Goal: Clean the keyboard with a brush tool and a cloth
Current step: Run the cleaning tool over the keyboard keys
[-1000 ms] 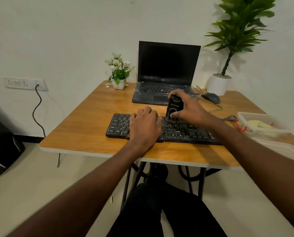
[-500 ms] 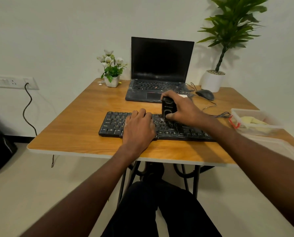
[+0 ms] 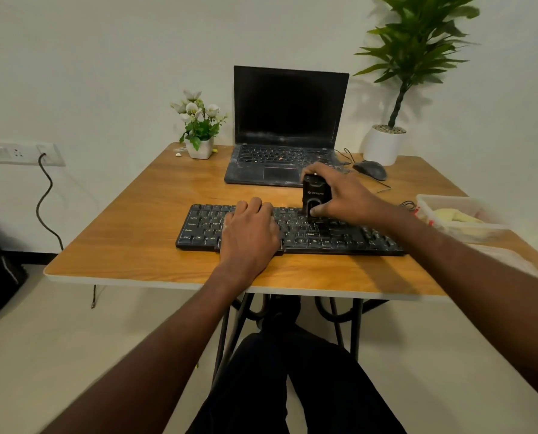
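Note:
A black keyboard (image 3: 324,236) lies across the middle of the wooden table (image 3: 129,233). My left hand (image 3: 250,228) rests flat on its left-centre keys, fingers relaxed. My right hand (image 3: 339,195) grips a black block-shaped brush tool (image 3: 314,195) that stands upright with its lower end on the keys right of centre. A yellow cloth (image 3: 455,216) lies in a clear plastic box (image 3: 486,228) at the table's right edge.
Behind the keyboard sits an open black laptop (image 3: 288,126). A small white flower pot (image 3: 198,148) is at the back left, a black mouse (image 3: 371,169) and a large potted plant (image 3: 385,145) at the back right. My legs show under the table.
My right hand has slid the brush tool slightly rightward along the keys. My left hand stays on the keyboard. The view has shifted a little.

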Available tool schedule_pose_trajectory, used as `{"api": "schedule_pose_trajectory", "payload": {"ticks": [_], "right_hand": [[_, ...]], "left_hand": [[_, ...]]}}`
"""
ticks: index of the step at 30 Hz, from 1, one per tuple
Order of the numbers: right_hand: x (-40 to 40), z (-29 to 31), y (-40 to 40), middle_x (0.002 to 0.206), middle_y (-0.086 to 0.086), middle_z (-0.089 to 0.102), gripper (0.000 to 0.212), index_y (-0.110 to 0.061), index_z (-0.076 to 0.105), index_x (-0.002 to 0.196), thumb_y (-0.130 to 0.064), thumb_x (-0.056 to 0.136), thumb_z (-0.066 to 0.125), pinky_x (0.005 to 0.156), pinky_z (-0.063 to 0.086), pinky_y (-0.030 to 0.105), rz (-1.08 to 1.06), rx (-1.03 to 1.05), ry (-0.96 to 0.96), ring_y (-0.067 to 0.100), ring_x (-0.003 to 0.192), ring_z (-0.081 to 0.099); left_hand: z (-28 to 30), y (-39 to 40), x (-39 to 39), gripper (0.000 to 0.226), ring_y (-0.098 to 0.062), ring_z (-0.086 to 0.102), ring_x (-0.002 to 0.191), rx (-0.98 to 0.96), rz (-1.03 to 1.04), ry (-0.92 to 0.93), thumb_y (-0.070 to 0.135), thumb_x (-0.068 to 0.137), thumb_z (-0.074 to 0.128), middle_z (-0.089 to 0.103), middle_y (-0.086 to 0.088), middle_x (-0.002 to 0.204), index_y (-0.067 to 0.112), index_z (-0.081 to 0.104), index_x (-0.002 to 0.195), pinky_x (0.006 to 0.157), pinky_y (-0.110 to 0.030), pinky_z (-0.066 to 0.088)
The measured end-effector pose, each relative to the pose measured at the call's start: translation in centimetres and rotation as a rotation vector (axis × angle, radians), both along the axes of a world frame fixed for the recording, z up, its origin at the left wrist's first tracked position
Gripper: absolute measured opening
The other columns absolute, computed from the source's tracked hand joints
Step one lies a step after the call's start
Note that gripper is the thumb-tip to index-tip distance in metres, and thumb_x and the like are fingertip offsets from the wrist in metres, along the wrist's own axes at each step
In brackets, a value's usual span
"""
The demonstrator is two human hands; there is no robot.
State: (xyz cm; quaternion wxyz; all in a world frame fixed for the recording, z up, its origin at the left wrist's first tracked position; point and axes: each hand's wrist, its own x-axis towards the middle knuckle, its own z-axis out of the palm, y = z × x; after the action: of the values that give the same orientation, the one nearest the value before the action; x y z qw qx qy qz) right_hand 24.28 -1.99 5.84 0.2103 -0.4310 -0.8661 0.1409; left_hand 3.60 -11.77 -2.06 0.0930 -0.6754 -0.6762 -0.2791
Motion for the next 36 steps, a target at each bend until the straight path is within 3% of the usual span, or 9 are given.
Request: {"api": "schedule_pose_trajectory", "payload": {"ticks": [4,8,12,14,19,22,25,31,36], "right_hand": [[0.4,0.4,0.1,0.129,0.013,0.059,0.076,-0.030,0.040,0.141,-0.011,0.081,0.083,0.077,0.061,0.037,-0.090,0.083,-0.049,0.029,0.109,0.063],[-0.3,-0.3,-0.3,0.131,0.007,0.056,0.074,-0.033,0.042,0.138,-0.010,0.081,0.083,0.074,0.061,0.030,0.001,-0.021,0.077,0.025,0.113,0.062],[0.4,2.2,0.5,0.121,0.002,0.055,0.076,-0.034,0.040,0.141,-0.010,0.081,0.082,0.075,0.058,0.031,0.047,-0.116,-0.194,0.022,0.106,0.060],[0.5,3.5,1.0,0.118,0.001,0.054,0.075,-0.034,0.041,0.139,-0.010,0.081,0.082,0.072,0.052,0.028,0.017,-0.071,-0.289,0.024,0.108,0.059],[0.9,1.3,0.4,0.120,-0.001,0.056,0.073,-0.032,0.044,0.137,-0.011,0.080,0.083,0.071,0.054,0.022,0.017,-0.086,-0.059,0.017,0.105,0.061],[2.6,1.4,0.9,0.123,0.008,0.058,0.074,-0.029,0.042,0.139,-0.012,0.080,0.083,0.070,0.049,0.025,-0.114,0.040,-0.190,0.027,0.110,0.060],[4.4,1.1,1.0,0.130,0.014,0.059,0.076,-0.026,0.043,0.139,-0.011,0.078,0.085,0.081,0.051,0.035,-0.214,0.075,-0.082,0.031,0.116,0.059],[3.6,-0.1,-0.1,0.129,0.007,0.057,0.073,-0.026,0.044,0.138,-0.008,0.080,0.084,0.077,0.059,0.029,-0.082,0.020,0.155,0.022,0.111,0.061],[3.9,0.8,0.6,0.127,0.004,0.057,0.073,-0.032,0.039,0.142,-0.015,0.083,0.081,0.085,0.057,0.036,-0.003,0.043,-0.155,0.021,0.110,0.060]], "left_hand": [[0.2,0.0,0.1,0.026,-0.025,0.052,0.113,-0.008,0.004,0.015,0.027,0.107,0.047,0.061,-0.005,0.125,0.013,0.063,0.120,0.093,-0.043,0.045],[0.0,0.0,0.1,0.026,-0.024,0.052,0.114,-0.009,0.017,0.026,0.028,0.107,0.045,0.060,-0.004,0.125,0.014,0.062,0.122,0.094,-0.042,0.045],[0.2,0.1,0.3,0.026,-0.025,0.051,0.116,-0.035,0.030,0.032,0.029,0.107,0.046,0.059,-0.004,0.128,0.016,0.061,0.125,0.096,-0.043,0.045],[0.1,0.1,0.3,0.027,-0.025,0.051,0.117,-0.039,0.033,0.042,0.030,0.108,0.045,0.059,-0.003,0.128,0.017,0.060,0.126,0.095,-0.043,0.045],[-0.2,0.1,0.2,0.028,-0.024,0.051,0.114,-0.011,0.016,0.024,0.034,0.111,0.041,0.060,-0.003,0.123,0.016,0.061,0.121,0.094,-0.044,0.047],[-0.2,0.2,0.2,0.032,-0.024,0.053,0.113,0.009,0.006,0.019,0.038,0.112,0.040,0.062,-0.003,0.121,0.016,0.062,0.117,0.093,-0.044,0.047],[-0.4,0.3,0.2,0.045,-0.025,0.053,0.110,0.025,-0.005,0.012,0.053,0.111,0.037,0.060,-0.003,0.116,0.016,0.062,0.114,0.091,-0.045,0.048],[-0.3,0.1,0.5,0.084,-0.020,0.049,0.114,0.012,-0.107,0.105,0.092,0.094,0.028,0.055,0.002,0.124,0.022,0.061,0.127,0.101,-0.045,0.044],[-0.2,0.2,0.4,0.096,-0.017,0.049,0.117,-0.012,-0.126,0.144,0.102,0.083,0.032,0.057,0.007,0.124,0.025,0.065,0.129,0.106,-0.046,0.044]]}}
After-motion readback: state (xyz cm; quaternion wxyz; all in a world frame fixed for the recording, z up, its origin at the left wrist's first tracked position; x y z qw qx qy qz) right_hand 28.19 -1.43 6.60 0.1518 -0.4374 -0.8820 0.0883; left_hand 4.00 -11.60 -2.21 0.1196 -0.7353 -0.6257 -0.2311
